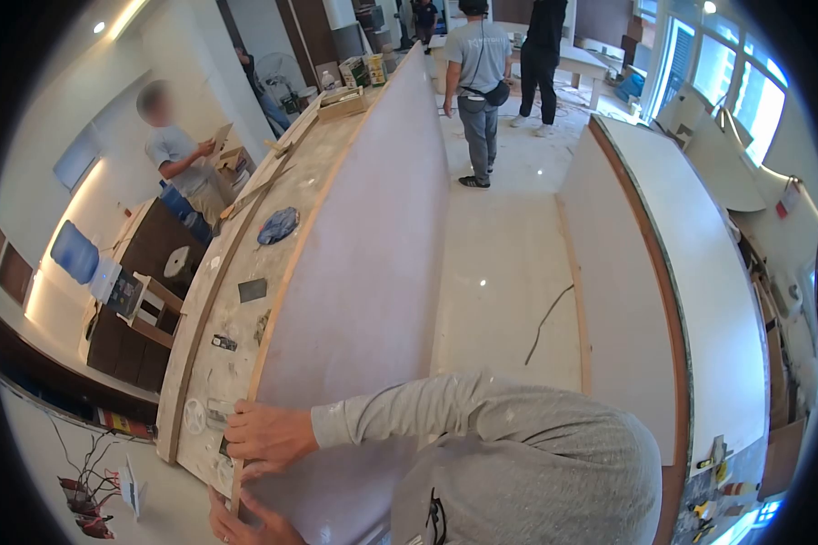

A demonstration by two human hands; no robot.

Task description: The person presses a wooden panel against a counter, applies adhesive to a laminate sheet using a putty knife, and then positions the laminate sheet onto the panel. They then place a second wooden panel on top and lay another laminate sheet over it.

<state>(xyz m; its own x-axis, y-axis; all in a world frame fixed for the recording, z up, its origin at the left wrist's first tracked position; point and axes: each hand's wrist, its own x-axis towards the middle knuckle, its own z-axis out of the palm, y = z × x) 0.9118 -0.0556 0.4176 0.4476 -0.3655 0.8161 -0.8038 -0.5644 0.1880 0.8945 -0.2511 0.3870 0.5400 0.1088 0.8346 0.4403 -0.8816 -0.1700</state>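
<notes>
A long pale panel (364, 236) stands on edge to my left, with a thin wooden strip (273, 345) along its top edge. At its near end my right hand (273, 436) reaches across in a grey sleeve, fingers curled over the strip. Something small and dark shows by those fingertips, mostly hidden. Just below, my left hand (254, 525), with a ring on one finger, pinches the strip's end between thumb and fingers. Beside the hands, a clear roll of tape (194, 416) lies on the dusty worktop (223, 354).
On the worktop lie a blue plastic bundle (278, 226), a dark square sheet (253, 290) and a wooden tray (343, 105). A second white-topped bench (700, 245) stands right. Loose wires (86, 495) protrude lower left. Several people stand farther off; a cable (547, 327) crosses the floor.
</notes>
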